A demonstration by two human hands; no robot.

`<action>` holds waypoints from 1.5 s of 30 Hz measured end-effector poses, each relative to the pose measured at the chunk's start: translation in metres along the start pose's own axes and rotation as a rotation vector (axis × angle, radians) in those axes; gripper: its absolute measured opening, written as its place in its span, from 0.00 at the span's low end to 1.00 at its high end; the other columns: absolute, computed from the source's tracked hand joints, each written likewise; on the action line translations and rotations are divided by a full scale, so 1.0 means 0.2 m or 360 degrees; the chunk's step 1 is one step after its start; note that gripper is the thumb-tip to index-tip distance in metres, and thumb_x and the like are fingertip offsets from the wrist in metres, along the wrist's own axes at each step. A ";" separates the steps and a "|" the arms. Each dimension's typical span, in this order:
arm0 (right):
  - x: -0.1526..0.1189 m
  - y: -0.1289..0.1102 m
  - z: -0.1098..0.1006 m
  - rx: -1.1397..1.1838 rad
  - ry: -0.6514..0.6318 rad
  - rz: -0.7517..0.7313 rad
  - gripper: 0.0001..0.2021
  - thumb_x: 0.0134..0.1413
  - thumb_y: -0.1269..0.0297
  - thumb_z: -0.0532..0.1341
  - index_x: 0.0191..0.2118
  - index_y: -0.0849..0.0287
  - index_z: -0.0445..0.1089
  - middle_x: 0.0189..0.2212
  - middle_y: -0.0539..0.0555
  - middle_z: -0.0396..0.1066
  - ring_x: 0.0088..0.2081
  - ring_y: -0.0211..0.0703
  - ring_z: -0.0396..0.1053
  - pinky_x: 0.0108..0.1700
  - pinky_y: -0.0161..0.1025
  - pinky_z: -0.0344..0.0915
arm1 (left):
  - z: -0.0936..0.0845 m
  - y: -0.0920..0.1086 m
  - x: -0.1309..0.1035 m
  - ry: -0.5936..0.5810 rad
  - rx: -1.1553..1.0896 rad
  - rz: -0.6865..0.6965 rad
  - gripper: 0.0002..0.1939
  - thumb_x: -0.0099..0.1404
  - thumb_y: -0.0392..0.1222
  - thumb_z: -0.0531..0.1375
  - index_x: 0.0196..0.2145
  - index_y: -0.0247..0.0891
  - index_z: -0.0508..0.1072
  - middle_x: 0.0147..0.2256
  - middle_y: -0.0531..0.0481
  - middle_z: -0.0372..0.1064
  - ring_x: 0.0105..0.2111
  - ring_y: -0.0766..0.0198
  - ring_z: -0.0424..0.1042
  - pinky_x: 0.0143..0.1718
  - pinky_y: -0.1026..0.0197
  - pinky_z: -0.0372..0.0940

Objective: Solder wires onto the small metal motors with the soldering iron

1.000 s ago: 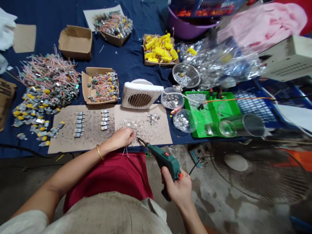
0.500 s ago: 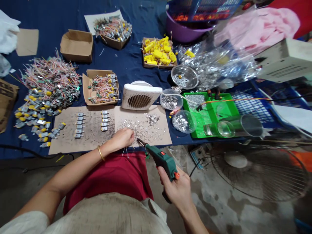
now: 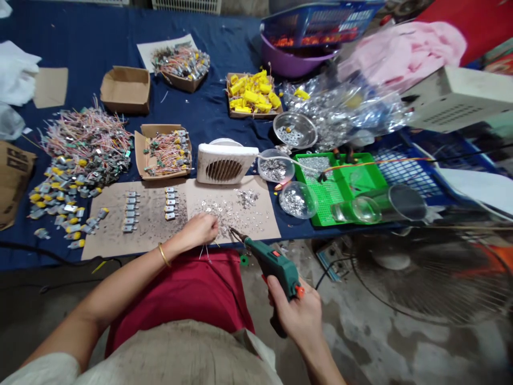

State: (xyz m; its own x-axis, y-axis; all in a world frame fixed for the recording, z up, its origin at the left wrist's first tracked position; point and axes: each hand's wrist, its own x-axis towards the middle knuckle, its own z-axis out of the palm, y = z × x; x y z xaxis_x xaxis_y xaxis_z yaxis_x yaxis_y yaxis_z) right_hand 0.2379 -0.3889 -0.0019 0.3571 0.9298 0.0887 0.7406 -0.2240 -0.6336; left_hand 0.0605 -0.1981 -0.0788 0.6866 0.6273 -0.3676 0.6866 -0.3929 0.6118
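My left hand [image 3: 202, 229] is closed at the near edge of the cardboard sheet [image 3: 260, 227]. A few thin pale wires [image 3: 207, 254] dangle below it, but what the fingers pinch is hidden. In my right hand [image 3: 298, 307] is a green soldering gun [image 3: 270, 263] with red buttons. Its dark tip points up and left, a short gap from my left fingers. Small silvery metal pieces [image 3: 246, 198] are scattered over the cardboard. Two columns of small motors [image 3: 130, 212] lie to the left on the same sheet.
A white-framed fan [image 3: 226, 164] stands behind the cardboard. A heap of wired motors [image 3: 86, 144] lies left, beside a cardboard tray of them [image 3: 168, 152]. Bowls of metal pieces [image 3: 298, 200] and a green basket [image 3: 320, 214] are right. A large floor fan [image 3: 433, 278] stands below.
The soldering gun and my right hand have shifted slightly right and down, so its tip is a little farther from my left hand. The camera view has tilted up slightly.
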 end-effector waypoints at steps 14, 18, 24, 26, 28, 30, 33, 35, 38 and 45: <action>0.01 -0.01 0.00 0.0030 0.0000 0.0027 0.21 0.58 0.47 0.56 0.25 0.57 0.73 0.14 0.52 0.67 0.21 0.44 0.70 0.24 0.35 0.65 | -0.02 0.02 -0.01 -0.0029 -0.0040 -0.0014 0.10 0.56 0.35 0.53 0.28 0.36 0.74 0.26 0.48 0.71 0.29 0.62 0.68 0.36 0.63 0.62; 0.00 -0.01 0.00 0.0030 -0.0013 0.0050 0.21 0.58 0.47 0.56 0.24 0.57 0.72 0.13 0.51 0.66 0.19 0.44 0.69 0.22 0.35 0.64 | -0.03 0.02 -0.01 -0.0028 -0.0051 -0.0011 0.10 0.57 0.35 0.53 0.28 0.36 0.74 0.26 0.48 0.71 0.30 0.62 0.69 0.36 0.63 0.62; 0.01 -0.01 0.00 0.0030 -0.0005 0.0051 0.20 0.58 0.47 0.56 0.24 0.56 0.71 0.13 0.51 0.66 0.19 0.43 0.68 0.21 0.35 0.63 | -0.03 0.02 -0.01 -0.0033 -0.0061 -0.0019 0.10 0.57 0.35 0.53 0.28 0.35 0.74 0.26 0.47 0.72 0.29 0.62 0.69 0.37 0.63 0.62; 0.00 0.00 0.00 0.0030 -0.0011 0.0040 0.20 0.58 0.48 0.56 0.24 0.56 0.71 0.13 0.51 0.66 0.19 0.43 0.68 0.22 0.35 0.63 | -0.03 0.02 -0.01 -0.0035 -0.0068 -0.0014 0.10 0.57 0.34 0.53 0.28 0.35 0.74 0.26 0.47 0.72 0.29 0.62 0.69 0.36 0.63 0.62; 0.00 0.00 0.00 0.0036 -0.0016 0.0031 0.19 0.58 0.49 0.57 0.24 0.56 0.71 0.13 0.51 0.66 0.19 0.43 0.68 0.22 0.35 0.63 | -0.03 0.02 -0.01 -0.0037 -0.0067 -0.0011 0.10 0.57 0.34 0.53 0.29 0.35 0.74 0.26 0.47 0.72 0.29 0.62 0.69 0.36 0.63 0.62; 0.00 0.01 0.01 0.0050 -0.0014 0.0032 0.19 0.58 0.49 0.57 0.24 0.57 0.70 0.14 0.51 0.66 0.19 0.43 0.68 0.22 0.35 0.63 | -0.03 0.01 -0.01 -0.0032 -0.0058 -0.0008 0.10 0.57 0.35 0.53 0.29 0.35 0.74 0.27 0.47 0.72 0.29 0.62 0.69 0.36 0.63 0.62; 0.00 0.01 0.01 0.0070 -0.0002 0.0053 0.19 0.57 0.49 0.57 0.23 0.57 0.70 0.14 0.51 0.67 0.19 0.43 0.69 0.22 0.35 0.63 | -0.02 0.00 -0.01 -0.0020 -0.0048 0.0006 0.10 0.57 0.35 0.53 0.28 0.35 0.74 0.27 0.47 0.72 0.30 0.62 0.69 0.36 0.63 0.61; 0.00 0.02 0.01 0.0071 0.0005 0.0074 0.19 0.57 0.48 0.57 0.23 0.57 0.70 0.14 0.52 0.67 0.20 0.43 0.69 0.22 0.35 0.63 | -0.01 0.00 0.00 -0.0014 -0.0051 0.0018 0.09 0.57 0.35 0.53 0.28 0.36 0.74 0.27 0.48 0.72 0.30 0.62 0.69 0.36 0.63 0.61; 0.01 0.02 0.00 0.0061 0.0026 0.0109 0.20 0.57 0.48 0.58 0.22 0.57 0.70 0.14 0.52 0.67 0.19 0.43 0.69 0.21 0.35 0.63 | -0.01 0.00 -0.01 -0.0005 -0.0073 0.0033 0.08 0.56 0.35 0.54 0.28 0.36 0.74 0.26 0.48 0.72 0.29 0.63 0.69 0.34 0.64 0.61; 0.05 0.01 -0.01 0.0108 0.0114 0.0191 0.21 0.56 0.49 0.58 0.19 0.56 0.66 0.13 0.51 0.67 0.18 0.42 0.68 0.20 0.35 0.62 | -0.02 -0.07 -0.08 0.0149 -0.0268 -0.0090 0.09 0.59 0.36 0.55 0.27 0.35 0.74 0.24 0.51 0.72 0.26 0.66 0.68 0.32 0.66 0.60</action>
State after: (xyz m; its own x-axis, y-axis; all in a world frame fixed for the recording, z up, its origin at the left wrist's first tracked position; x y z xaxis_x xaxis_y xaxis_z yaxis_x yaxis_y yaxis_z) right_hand 0.2438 -0.3815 -0.0002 0.4823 0.8738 0.0623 0.6507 -0.3097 -0.6933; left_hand 0.0381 -0.2007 -0.0793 0.6172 0.7082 -0.3427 0.6685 -0.2423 0.7032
